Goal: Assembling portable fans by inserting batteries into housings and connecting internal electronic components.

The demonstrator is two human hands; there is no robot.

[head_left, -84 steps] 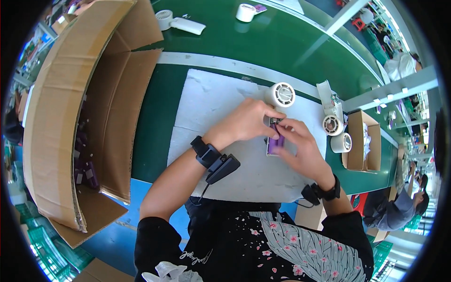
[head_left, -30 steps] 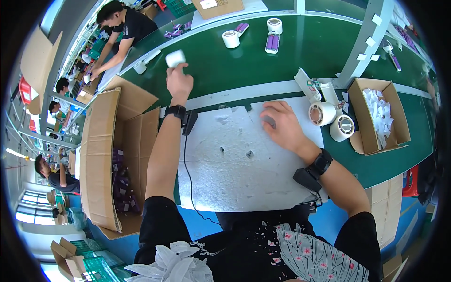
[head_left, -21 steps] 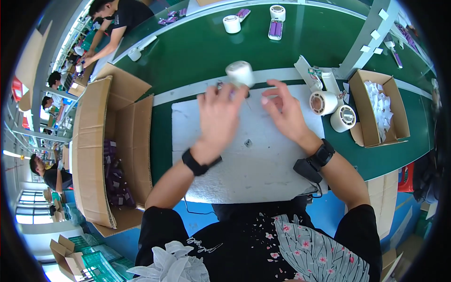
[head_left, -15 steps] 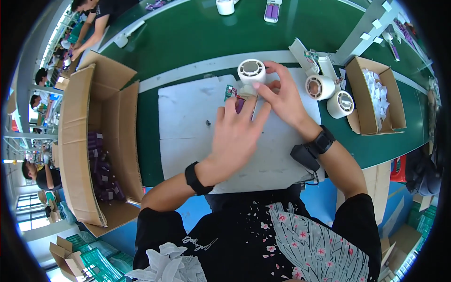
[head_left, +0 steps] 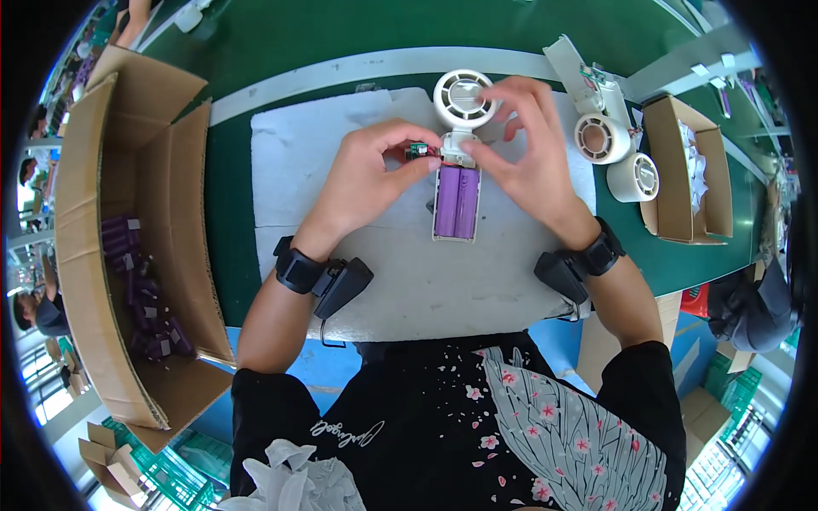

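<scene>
A white handheld fan (head_left: 461, 136) lies on the pale work mat, its round head pointing away from me. Two purple battery cells (head_left: 457, 203) sit side by side in its uncovered handle. Between thumb and fingers, my left hand (head_left: 368, 170) pinches a small green circuit board (head_left: 417, 151) beside the fan's neck, with red wires running from it to the fan. My right hand (head_left: 532, 145) is at the fan's right side, thumb against the neck and curled fingers by the head's rim, steadying it.
On the left stands a large cardboard box (head_left: 128, 255) with several purple cells (head_left: 141, 294) inside. To the right are two white fan heads (head_left: 633, 178), an open white casing (head_left: 573, 68) with a board, and a small carton (head_left: 711, 192) holding white pieces. Below me hangs white cloth (head_left: 298, 481).
The fan has been laid flat with its batteries showing. My left hand has drawn back from over the handle to the left and now pinches the circuit board. The view has shifted.
</scene>
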